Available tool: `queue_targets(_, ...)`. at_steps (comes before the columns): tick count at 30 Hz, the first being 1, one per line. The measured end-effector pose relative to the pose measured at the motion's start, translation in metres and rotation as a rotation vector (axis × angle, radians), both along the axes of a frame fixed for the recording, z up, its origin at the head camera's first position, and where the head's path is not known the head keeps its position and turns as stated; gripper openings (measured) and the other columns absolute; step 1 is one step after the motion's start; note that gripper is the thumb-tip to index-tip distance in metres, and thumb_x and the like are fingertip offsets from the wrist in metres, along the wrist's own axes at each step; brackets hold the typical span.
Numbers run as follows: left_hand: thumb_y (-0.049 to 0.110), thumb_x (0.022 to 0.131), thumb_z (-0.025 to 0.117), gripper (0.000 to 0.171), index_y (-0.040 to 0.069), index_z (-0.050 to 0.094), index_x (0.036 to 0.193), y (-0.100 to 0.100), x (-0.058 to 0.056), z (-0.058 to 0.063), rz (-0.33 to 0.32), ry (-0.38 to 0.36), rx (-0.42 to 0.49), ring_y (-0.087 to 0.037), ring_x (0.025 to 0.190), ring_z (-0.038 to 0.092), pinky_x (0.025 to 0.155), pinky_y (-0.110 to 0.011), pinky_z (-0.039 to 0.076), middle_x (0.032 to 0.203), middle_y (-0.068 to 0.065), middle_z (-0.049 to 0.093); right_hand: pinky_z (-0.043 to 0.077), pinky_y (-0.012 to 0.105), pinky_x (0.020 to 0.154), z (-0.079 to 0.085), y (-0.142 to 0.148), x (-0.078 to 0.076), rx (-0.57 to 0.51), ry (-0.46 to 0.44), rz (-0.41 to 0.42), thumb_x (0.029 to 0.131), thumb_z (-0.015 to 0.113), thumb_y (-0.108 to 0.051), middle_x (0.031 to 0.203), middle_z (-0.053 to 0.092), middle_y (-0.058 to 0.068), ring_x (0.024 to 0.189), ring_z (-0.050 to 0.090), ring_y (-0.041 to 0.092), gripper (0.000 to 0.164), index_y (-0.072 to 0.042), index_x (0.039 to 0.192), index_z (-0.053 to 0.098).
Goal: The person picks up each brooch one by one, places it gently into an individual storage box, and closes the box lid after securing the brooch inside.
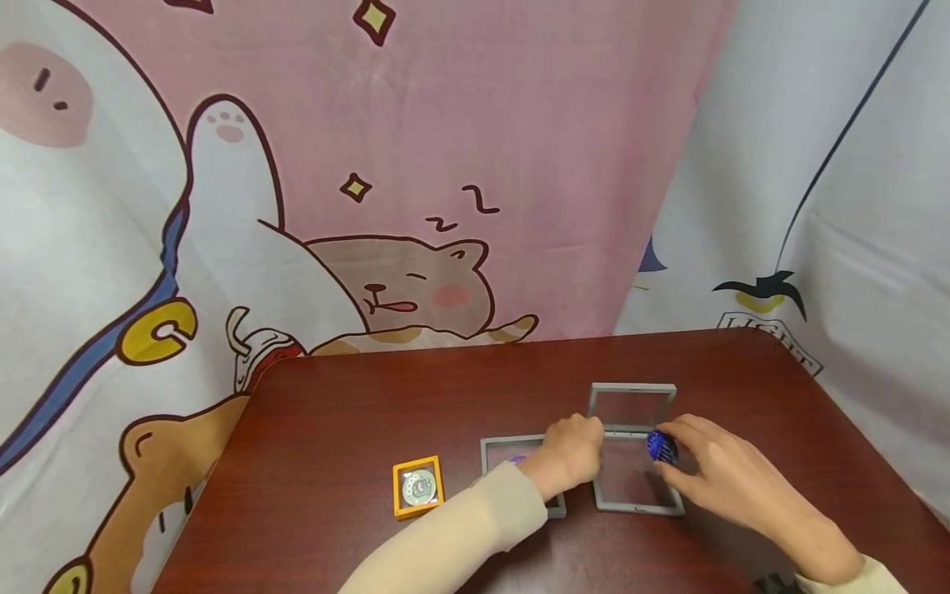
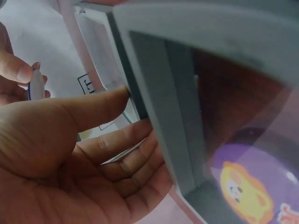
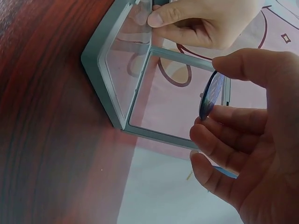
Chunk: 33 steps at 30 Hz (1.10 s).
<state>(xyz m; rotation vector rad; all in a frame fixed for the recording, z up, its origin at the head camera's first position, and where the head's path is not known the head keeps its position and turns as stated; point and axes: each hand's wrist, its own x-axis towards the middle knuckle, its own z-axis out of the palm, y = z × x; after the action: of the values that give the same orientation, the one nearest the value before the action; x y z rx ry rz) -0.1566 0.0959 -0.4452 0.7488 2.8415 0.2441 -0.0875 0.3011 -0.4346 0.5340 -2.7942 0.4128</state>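
Note:
My left hand [image 1: 573, 448] pinches the left edge of a grey display frame [image 1: 640, 509] that stands unfolded on the table, its clear lid [image 1: 633, 387] raised at the back. In the right wrist view, the left thumb and fingers [image 3: 184, 18] grip that frame [image 3: 93, 70] by its rim. Between thumb and fingertips, my right hand [image 1: 731, 470] holds a round blue badge [image 1: 661, 446] over the frame's right side. Seen from the right wrist, the badge [image 3: 212, 95] is tilted nearly edge-on.
Left of the unfolded frame lies a second grey frame [image 1: 512, 440], partly hidden by the left forearm; it contains a purple badge [image 2: 250, 182] with a yellow cartoon figure. Farther left sits a yellow frame [image 1: 418, 487] around a round pale badge. A printed curtain hangs behind the brown table [image 1: 334, 412].

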Motion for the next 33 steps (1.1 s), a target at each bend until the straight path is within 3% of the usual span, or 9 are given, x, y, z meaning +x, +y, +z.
queue_targets(4, 0.017, 0.089, 0.077, 0.026, 0.019, 0.06, 0.069, 0.0, 0.001, -0.001, -0.006, 0.018, -0.013, -0.011, 0.065, 0.063, 0.054, -0.03, 0.048, 0.075, 0.002, 0.069, 0.055, 0.039, 0.071, -0.003, -0.001, -0.002, 0.001, -0.019, -0.008, 0.08, 0.09, -0.028, 0.106, 0.068, 0.002, 0.088, 0.06, 0.013, 0.047, -0.003, 0.117, 0.073)
queue_targets(11, 0.017, 0.088, 0.077, 0.026, 0.019, 0.06, 0.069, -0.004, 0.003, -0.002, -0.045, 0.037, 0.004, -0.011, 0.067, 0.065, 0.06, -0.03, 0.051, 0.075, 0.002, 0.069, 0.058, 0.05, 0.08, -0.008, -0.006, -0.003, 0.003, -0.049, 0.004, 0.081, 0.089, -0.03, 0.113, 0.07, 0.012, 0.103, 0.069, 0.029, 0.048, -0.002, 0.116, 0.073)
queue_targets(22, 0.029, 0.087, 0.084, 0.019, 0.02, 0.069, 0.079, -0.007, 0.009, -0.002, -0.077, 0.077, -0.015, -0.015, 0.076, 0.07, 0.067, -0.03, 0.053, 0.085, 0.004, 0.075, 0.057, 0.04, 0.071, -0.024, -0.012, -0.005, 0.055, -0.057, 0.046, 0.079, 0.09, -0.03, 0.105, 0.069, 0.004, 0.092, 0.066, 0.017, 0.045, -0.004, 0.111, 0.074)
queue_targets(33, 0.025, 0.087, 0.08, 0.019, 0.02, 0.066, 0.075, -0.01, 0.015, -0.001, -0.094, 0.125, -0.002, -0.015, 0.074, 0.071, 0.062, -0.03, 0.053, 0.081, 0.002, 0.074, 0.051, 0.033, 0.064, -0.031, -0.019, -0.008, 0.082, -0.11, 0.083, 0.079, 0.09, -0.031, 0.098, 0.064, -0.005, 0.081, 0.056, 0.005, 0.038, -0.009, 0.107, 0.076)
